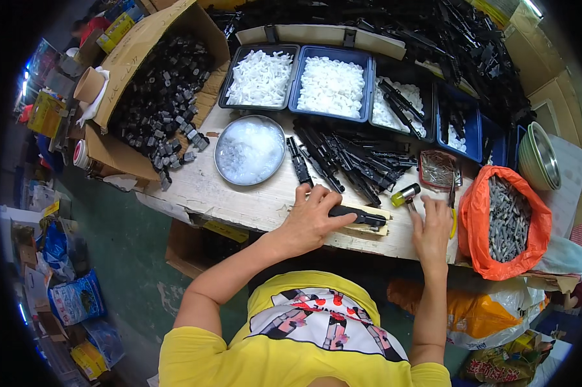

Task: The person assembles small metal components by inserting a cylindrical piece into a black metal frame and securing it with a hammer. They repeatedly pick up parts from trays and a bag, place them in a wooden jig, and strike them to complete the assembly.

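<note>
My left hand [313, 220] is closed on a black plastic part [363, 218], which lies on a light wooden block [376, 229] at the table's front edge. To the right, my right hand [432, 229] is curled round the handle of a small mallet with a yellow-and-black head [405, 195]; its fingers hide most of that handle. Yellow-handled pliers [453, 222] lie just beside this hand. Beyond both hands is a pile of long black plastic parts [349, 158]. A red tray of thin metal pins [438, 170] sits behind my right hand.
A round metal dish [250, 149] of translucent pieces stands left of the pile. Behind are bins of white pieces [330, 84]. A cardboard box [126, 61] of black blocks is at the left. An orange bag [475, 226] of grey metal parts stands right, near stacked bowls [540, 157].
</note>
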